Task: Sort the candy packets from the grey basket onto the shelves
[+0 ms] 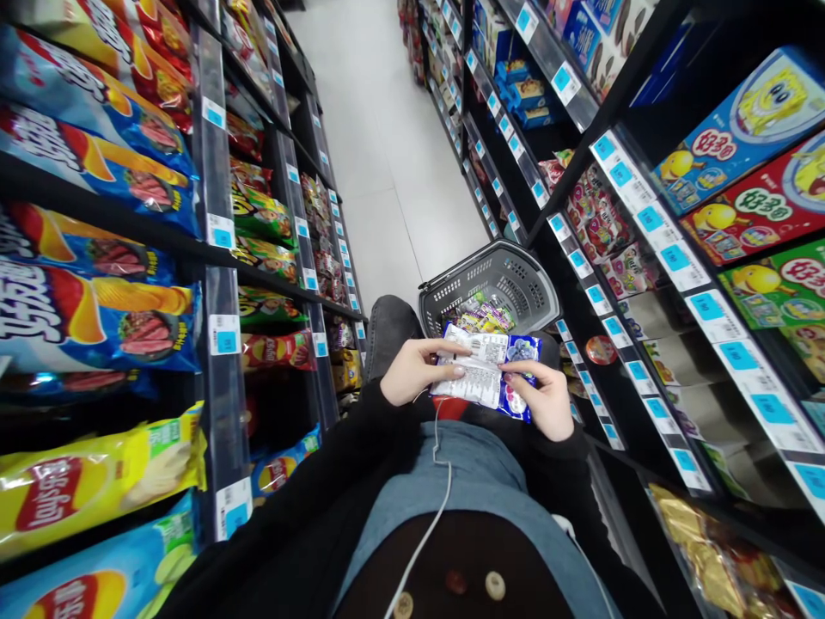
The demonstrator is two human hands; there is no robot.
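A blue and white snack packet (480, 378) lies across my lap, its back with printed text turned up toward me. My left hand (422, 368) grips the packet's left side, thumb and fingers on the printed face. On the other side my right hand (541, 394) pinches it near the middle seam, the fingers over the blue part. Just beyond the packet stands a grey shopping basket (534, 279), with several small colourful snack packets (486, 314) at its bottom. The underside of the held packet is hidden.
Shelves with chip bags (96, 318) rise close on my left. To the right are shelves with cartoon snack boxes (741, 155), price tags (676, 258) and bagged sweets (596, 215). Ahead, a pale tiled floor (370, 129) runs between them. A white cable (444, 490) hangs down my front.
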